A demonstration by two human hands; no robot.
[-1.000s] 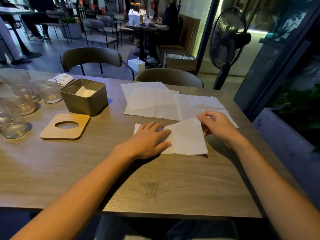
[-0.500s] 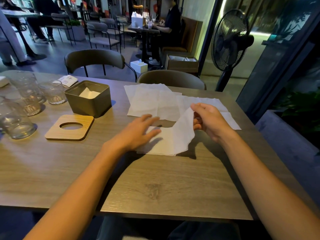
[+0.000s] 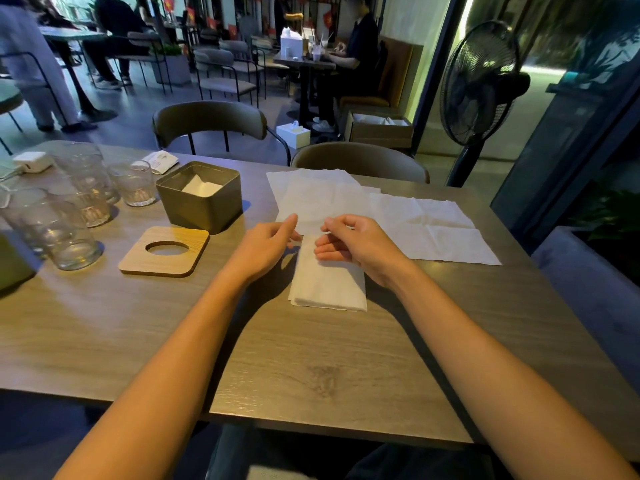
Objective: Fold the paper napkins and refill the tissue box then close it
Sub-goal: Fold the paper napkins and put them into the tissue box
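Note:
A folded white napkin (image 3: 329,285) lies lengthwise on the wooden table (image 3: 311,368) in front of me. My left hand (image 3: 268,245) pinches its far left corner between thumb and fingers. My right hand (image 3: 358,242) curls over its far edge from the right. Behind my hands several unfolded napkins (image 3: 429,230) lie spread flat and overlapping. The dark metal tissue box (image 3: 201,209) stands open to the left with white napkins (image 3: 202,187) inside. Its wooden lid (image 3: 131,258), with a round hole, lies flat in front of the box.
Several empty glasses (image 3: 69,237) crowd the table's left side. A small white packet (image 3: 160,161) lies behind them. Two chairs (image 3: 360,161) stand at the far edge. A floor fan (image 3: 478,84) is at the right, and people sit at tables in the background.
My right hand lifted the napkin's right half and brought it over to the left, so the napkin is now a narrower strip. My left hand rose from pressing it flat to gripping its far corner.

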